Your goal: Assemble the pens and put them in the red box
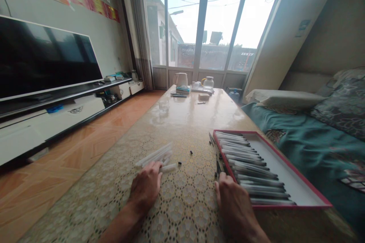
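Left hand: the left hand (pixel 146 182) lay palm down on the tabletop, fingers bent over the near end of the clear, straight plastic tubes (pixel 155 154); whether they gripped one or only rested there, I could not tell.
Clear tubes: they lay just ahead of the left fingers, close at hand for that side and well apart from the right; most slanted with their long axis running away and to the right.
Short tube end: one tube stuck out rightward past the left fingertips, more crosswise than the rest, its tip just beside a stubby black cap (pixel 180 163).
Second cap: a small black cylinder (pixel 191 152) lay farther forward, between the hands.
Right hand: the right hand (pixel 232 193) reached down beside the box, fingers bent at the near end of the thin dark rods (pixel 213 144); a pinch could not be made out.
Dark rods: they pointed away from the right fingers, roughly along the box's left edge.
Box: the shallow, pink-rimmed box with a white floor (pixel 285 171) sat ahead and to the right of the right hand.
Pens inside: a row of translucent pens with dark ends (pixel 253 159) lay crosswise in it, dark ends mostly rightward.
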`<action>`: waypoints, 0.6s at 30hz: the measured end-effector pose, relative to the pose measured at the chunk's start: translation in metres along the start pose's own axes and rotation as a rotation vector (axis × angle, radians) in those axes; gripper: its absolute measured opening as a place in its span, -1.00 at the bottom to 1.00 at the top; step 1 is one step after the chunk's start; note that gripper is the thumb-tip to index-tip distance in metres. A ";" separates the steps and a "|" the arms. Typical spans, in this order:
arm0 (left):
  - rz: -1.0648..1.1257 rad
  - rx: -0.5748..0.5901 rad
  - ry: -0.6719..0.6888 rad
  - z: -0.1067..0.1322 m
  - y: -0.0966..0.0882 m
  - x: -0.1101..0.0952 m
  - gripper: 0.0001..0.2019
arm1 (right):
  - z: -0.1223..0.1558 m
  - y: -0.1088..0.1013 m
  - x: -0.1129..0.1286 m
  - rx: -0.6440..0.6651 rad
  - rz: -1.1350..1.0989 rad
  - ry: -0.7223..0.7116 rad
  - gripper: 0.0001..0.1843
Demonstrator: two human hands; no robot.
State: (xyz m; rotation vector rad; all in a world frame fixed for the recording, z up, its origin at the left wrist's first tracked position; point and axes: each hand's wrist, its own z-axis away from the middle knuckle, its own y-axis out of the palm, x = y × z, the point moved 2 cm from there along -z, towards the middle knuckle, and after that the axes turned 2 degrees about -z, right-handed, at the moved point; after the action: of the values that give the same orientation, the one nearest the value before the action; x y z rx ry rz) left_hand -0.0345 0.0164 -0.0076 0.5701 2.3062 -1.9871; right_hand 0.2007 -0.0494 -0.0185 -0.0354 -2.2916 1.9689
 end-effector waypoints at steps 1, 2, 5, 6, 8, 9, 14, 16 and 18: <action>0.003 0.006 0.000 0.000 0.000 0.000 -0.80 | -0.001 -0.002 0.002 0.016 0.001 0.013 -0.79; 0.004 0.008 -0.001 0.000 0.000 0.000 -0.81 | -0.003 -0.004 0.003 0.032 0.001 0.028 -0.78; 0.025 -0.010 0.012 0.000 -0.001 -0.003 -0.83 | -0.006 -0.012 0.005 0.088 -0.011 0.081 -0.74; 0.041 -0.023 0.017 0.001 -0.002 -0.004 -0.84 | -0.006 -0.015 0.005 0.112 -0.013 0.101 -0.71; 0.089 -0.045 0.019 0.002 -0.003 -0.007 -0.83 | -0.007 -0.020 0.006 0.170 -0.007 0.134 -0.65; 0.124 -0.048 0.019 0.004 -0.003 -0.009 -0.83 | -0.007 -0.022 0.007 0.196 0.002 0.143 -0.63; 0.405 0.015 0.039 0.010 0.000 -0.020 -0.85 | -0.010 -0.025 0.011 0.243 0.031 0.154 -0.58; 0.552 0.038 0.041 0.011 0.003 -0.023 -0.87 | -0.010 -0.023 0.011 0.251 0.026 0.155 -0.59; 0.697 0.042 0.025 0.011 0.005 -0.024 -0.88 | -0.009 -0.020 0.009 0.241 0.009 0.160 -0.63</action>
State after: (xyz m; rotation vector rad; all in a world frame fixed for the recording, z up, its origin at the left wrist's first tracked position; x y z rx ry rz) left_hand -0.0129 0.0007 -0.0082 1.2000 1.7186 -1.6757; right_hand 0.1938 -0.0425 0.0030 -0.1736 -1.9492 2.1466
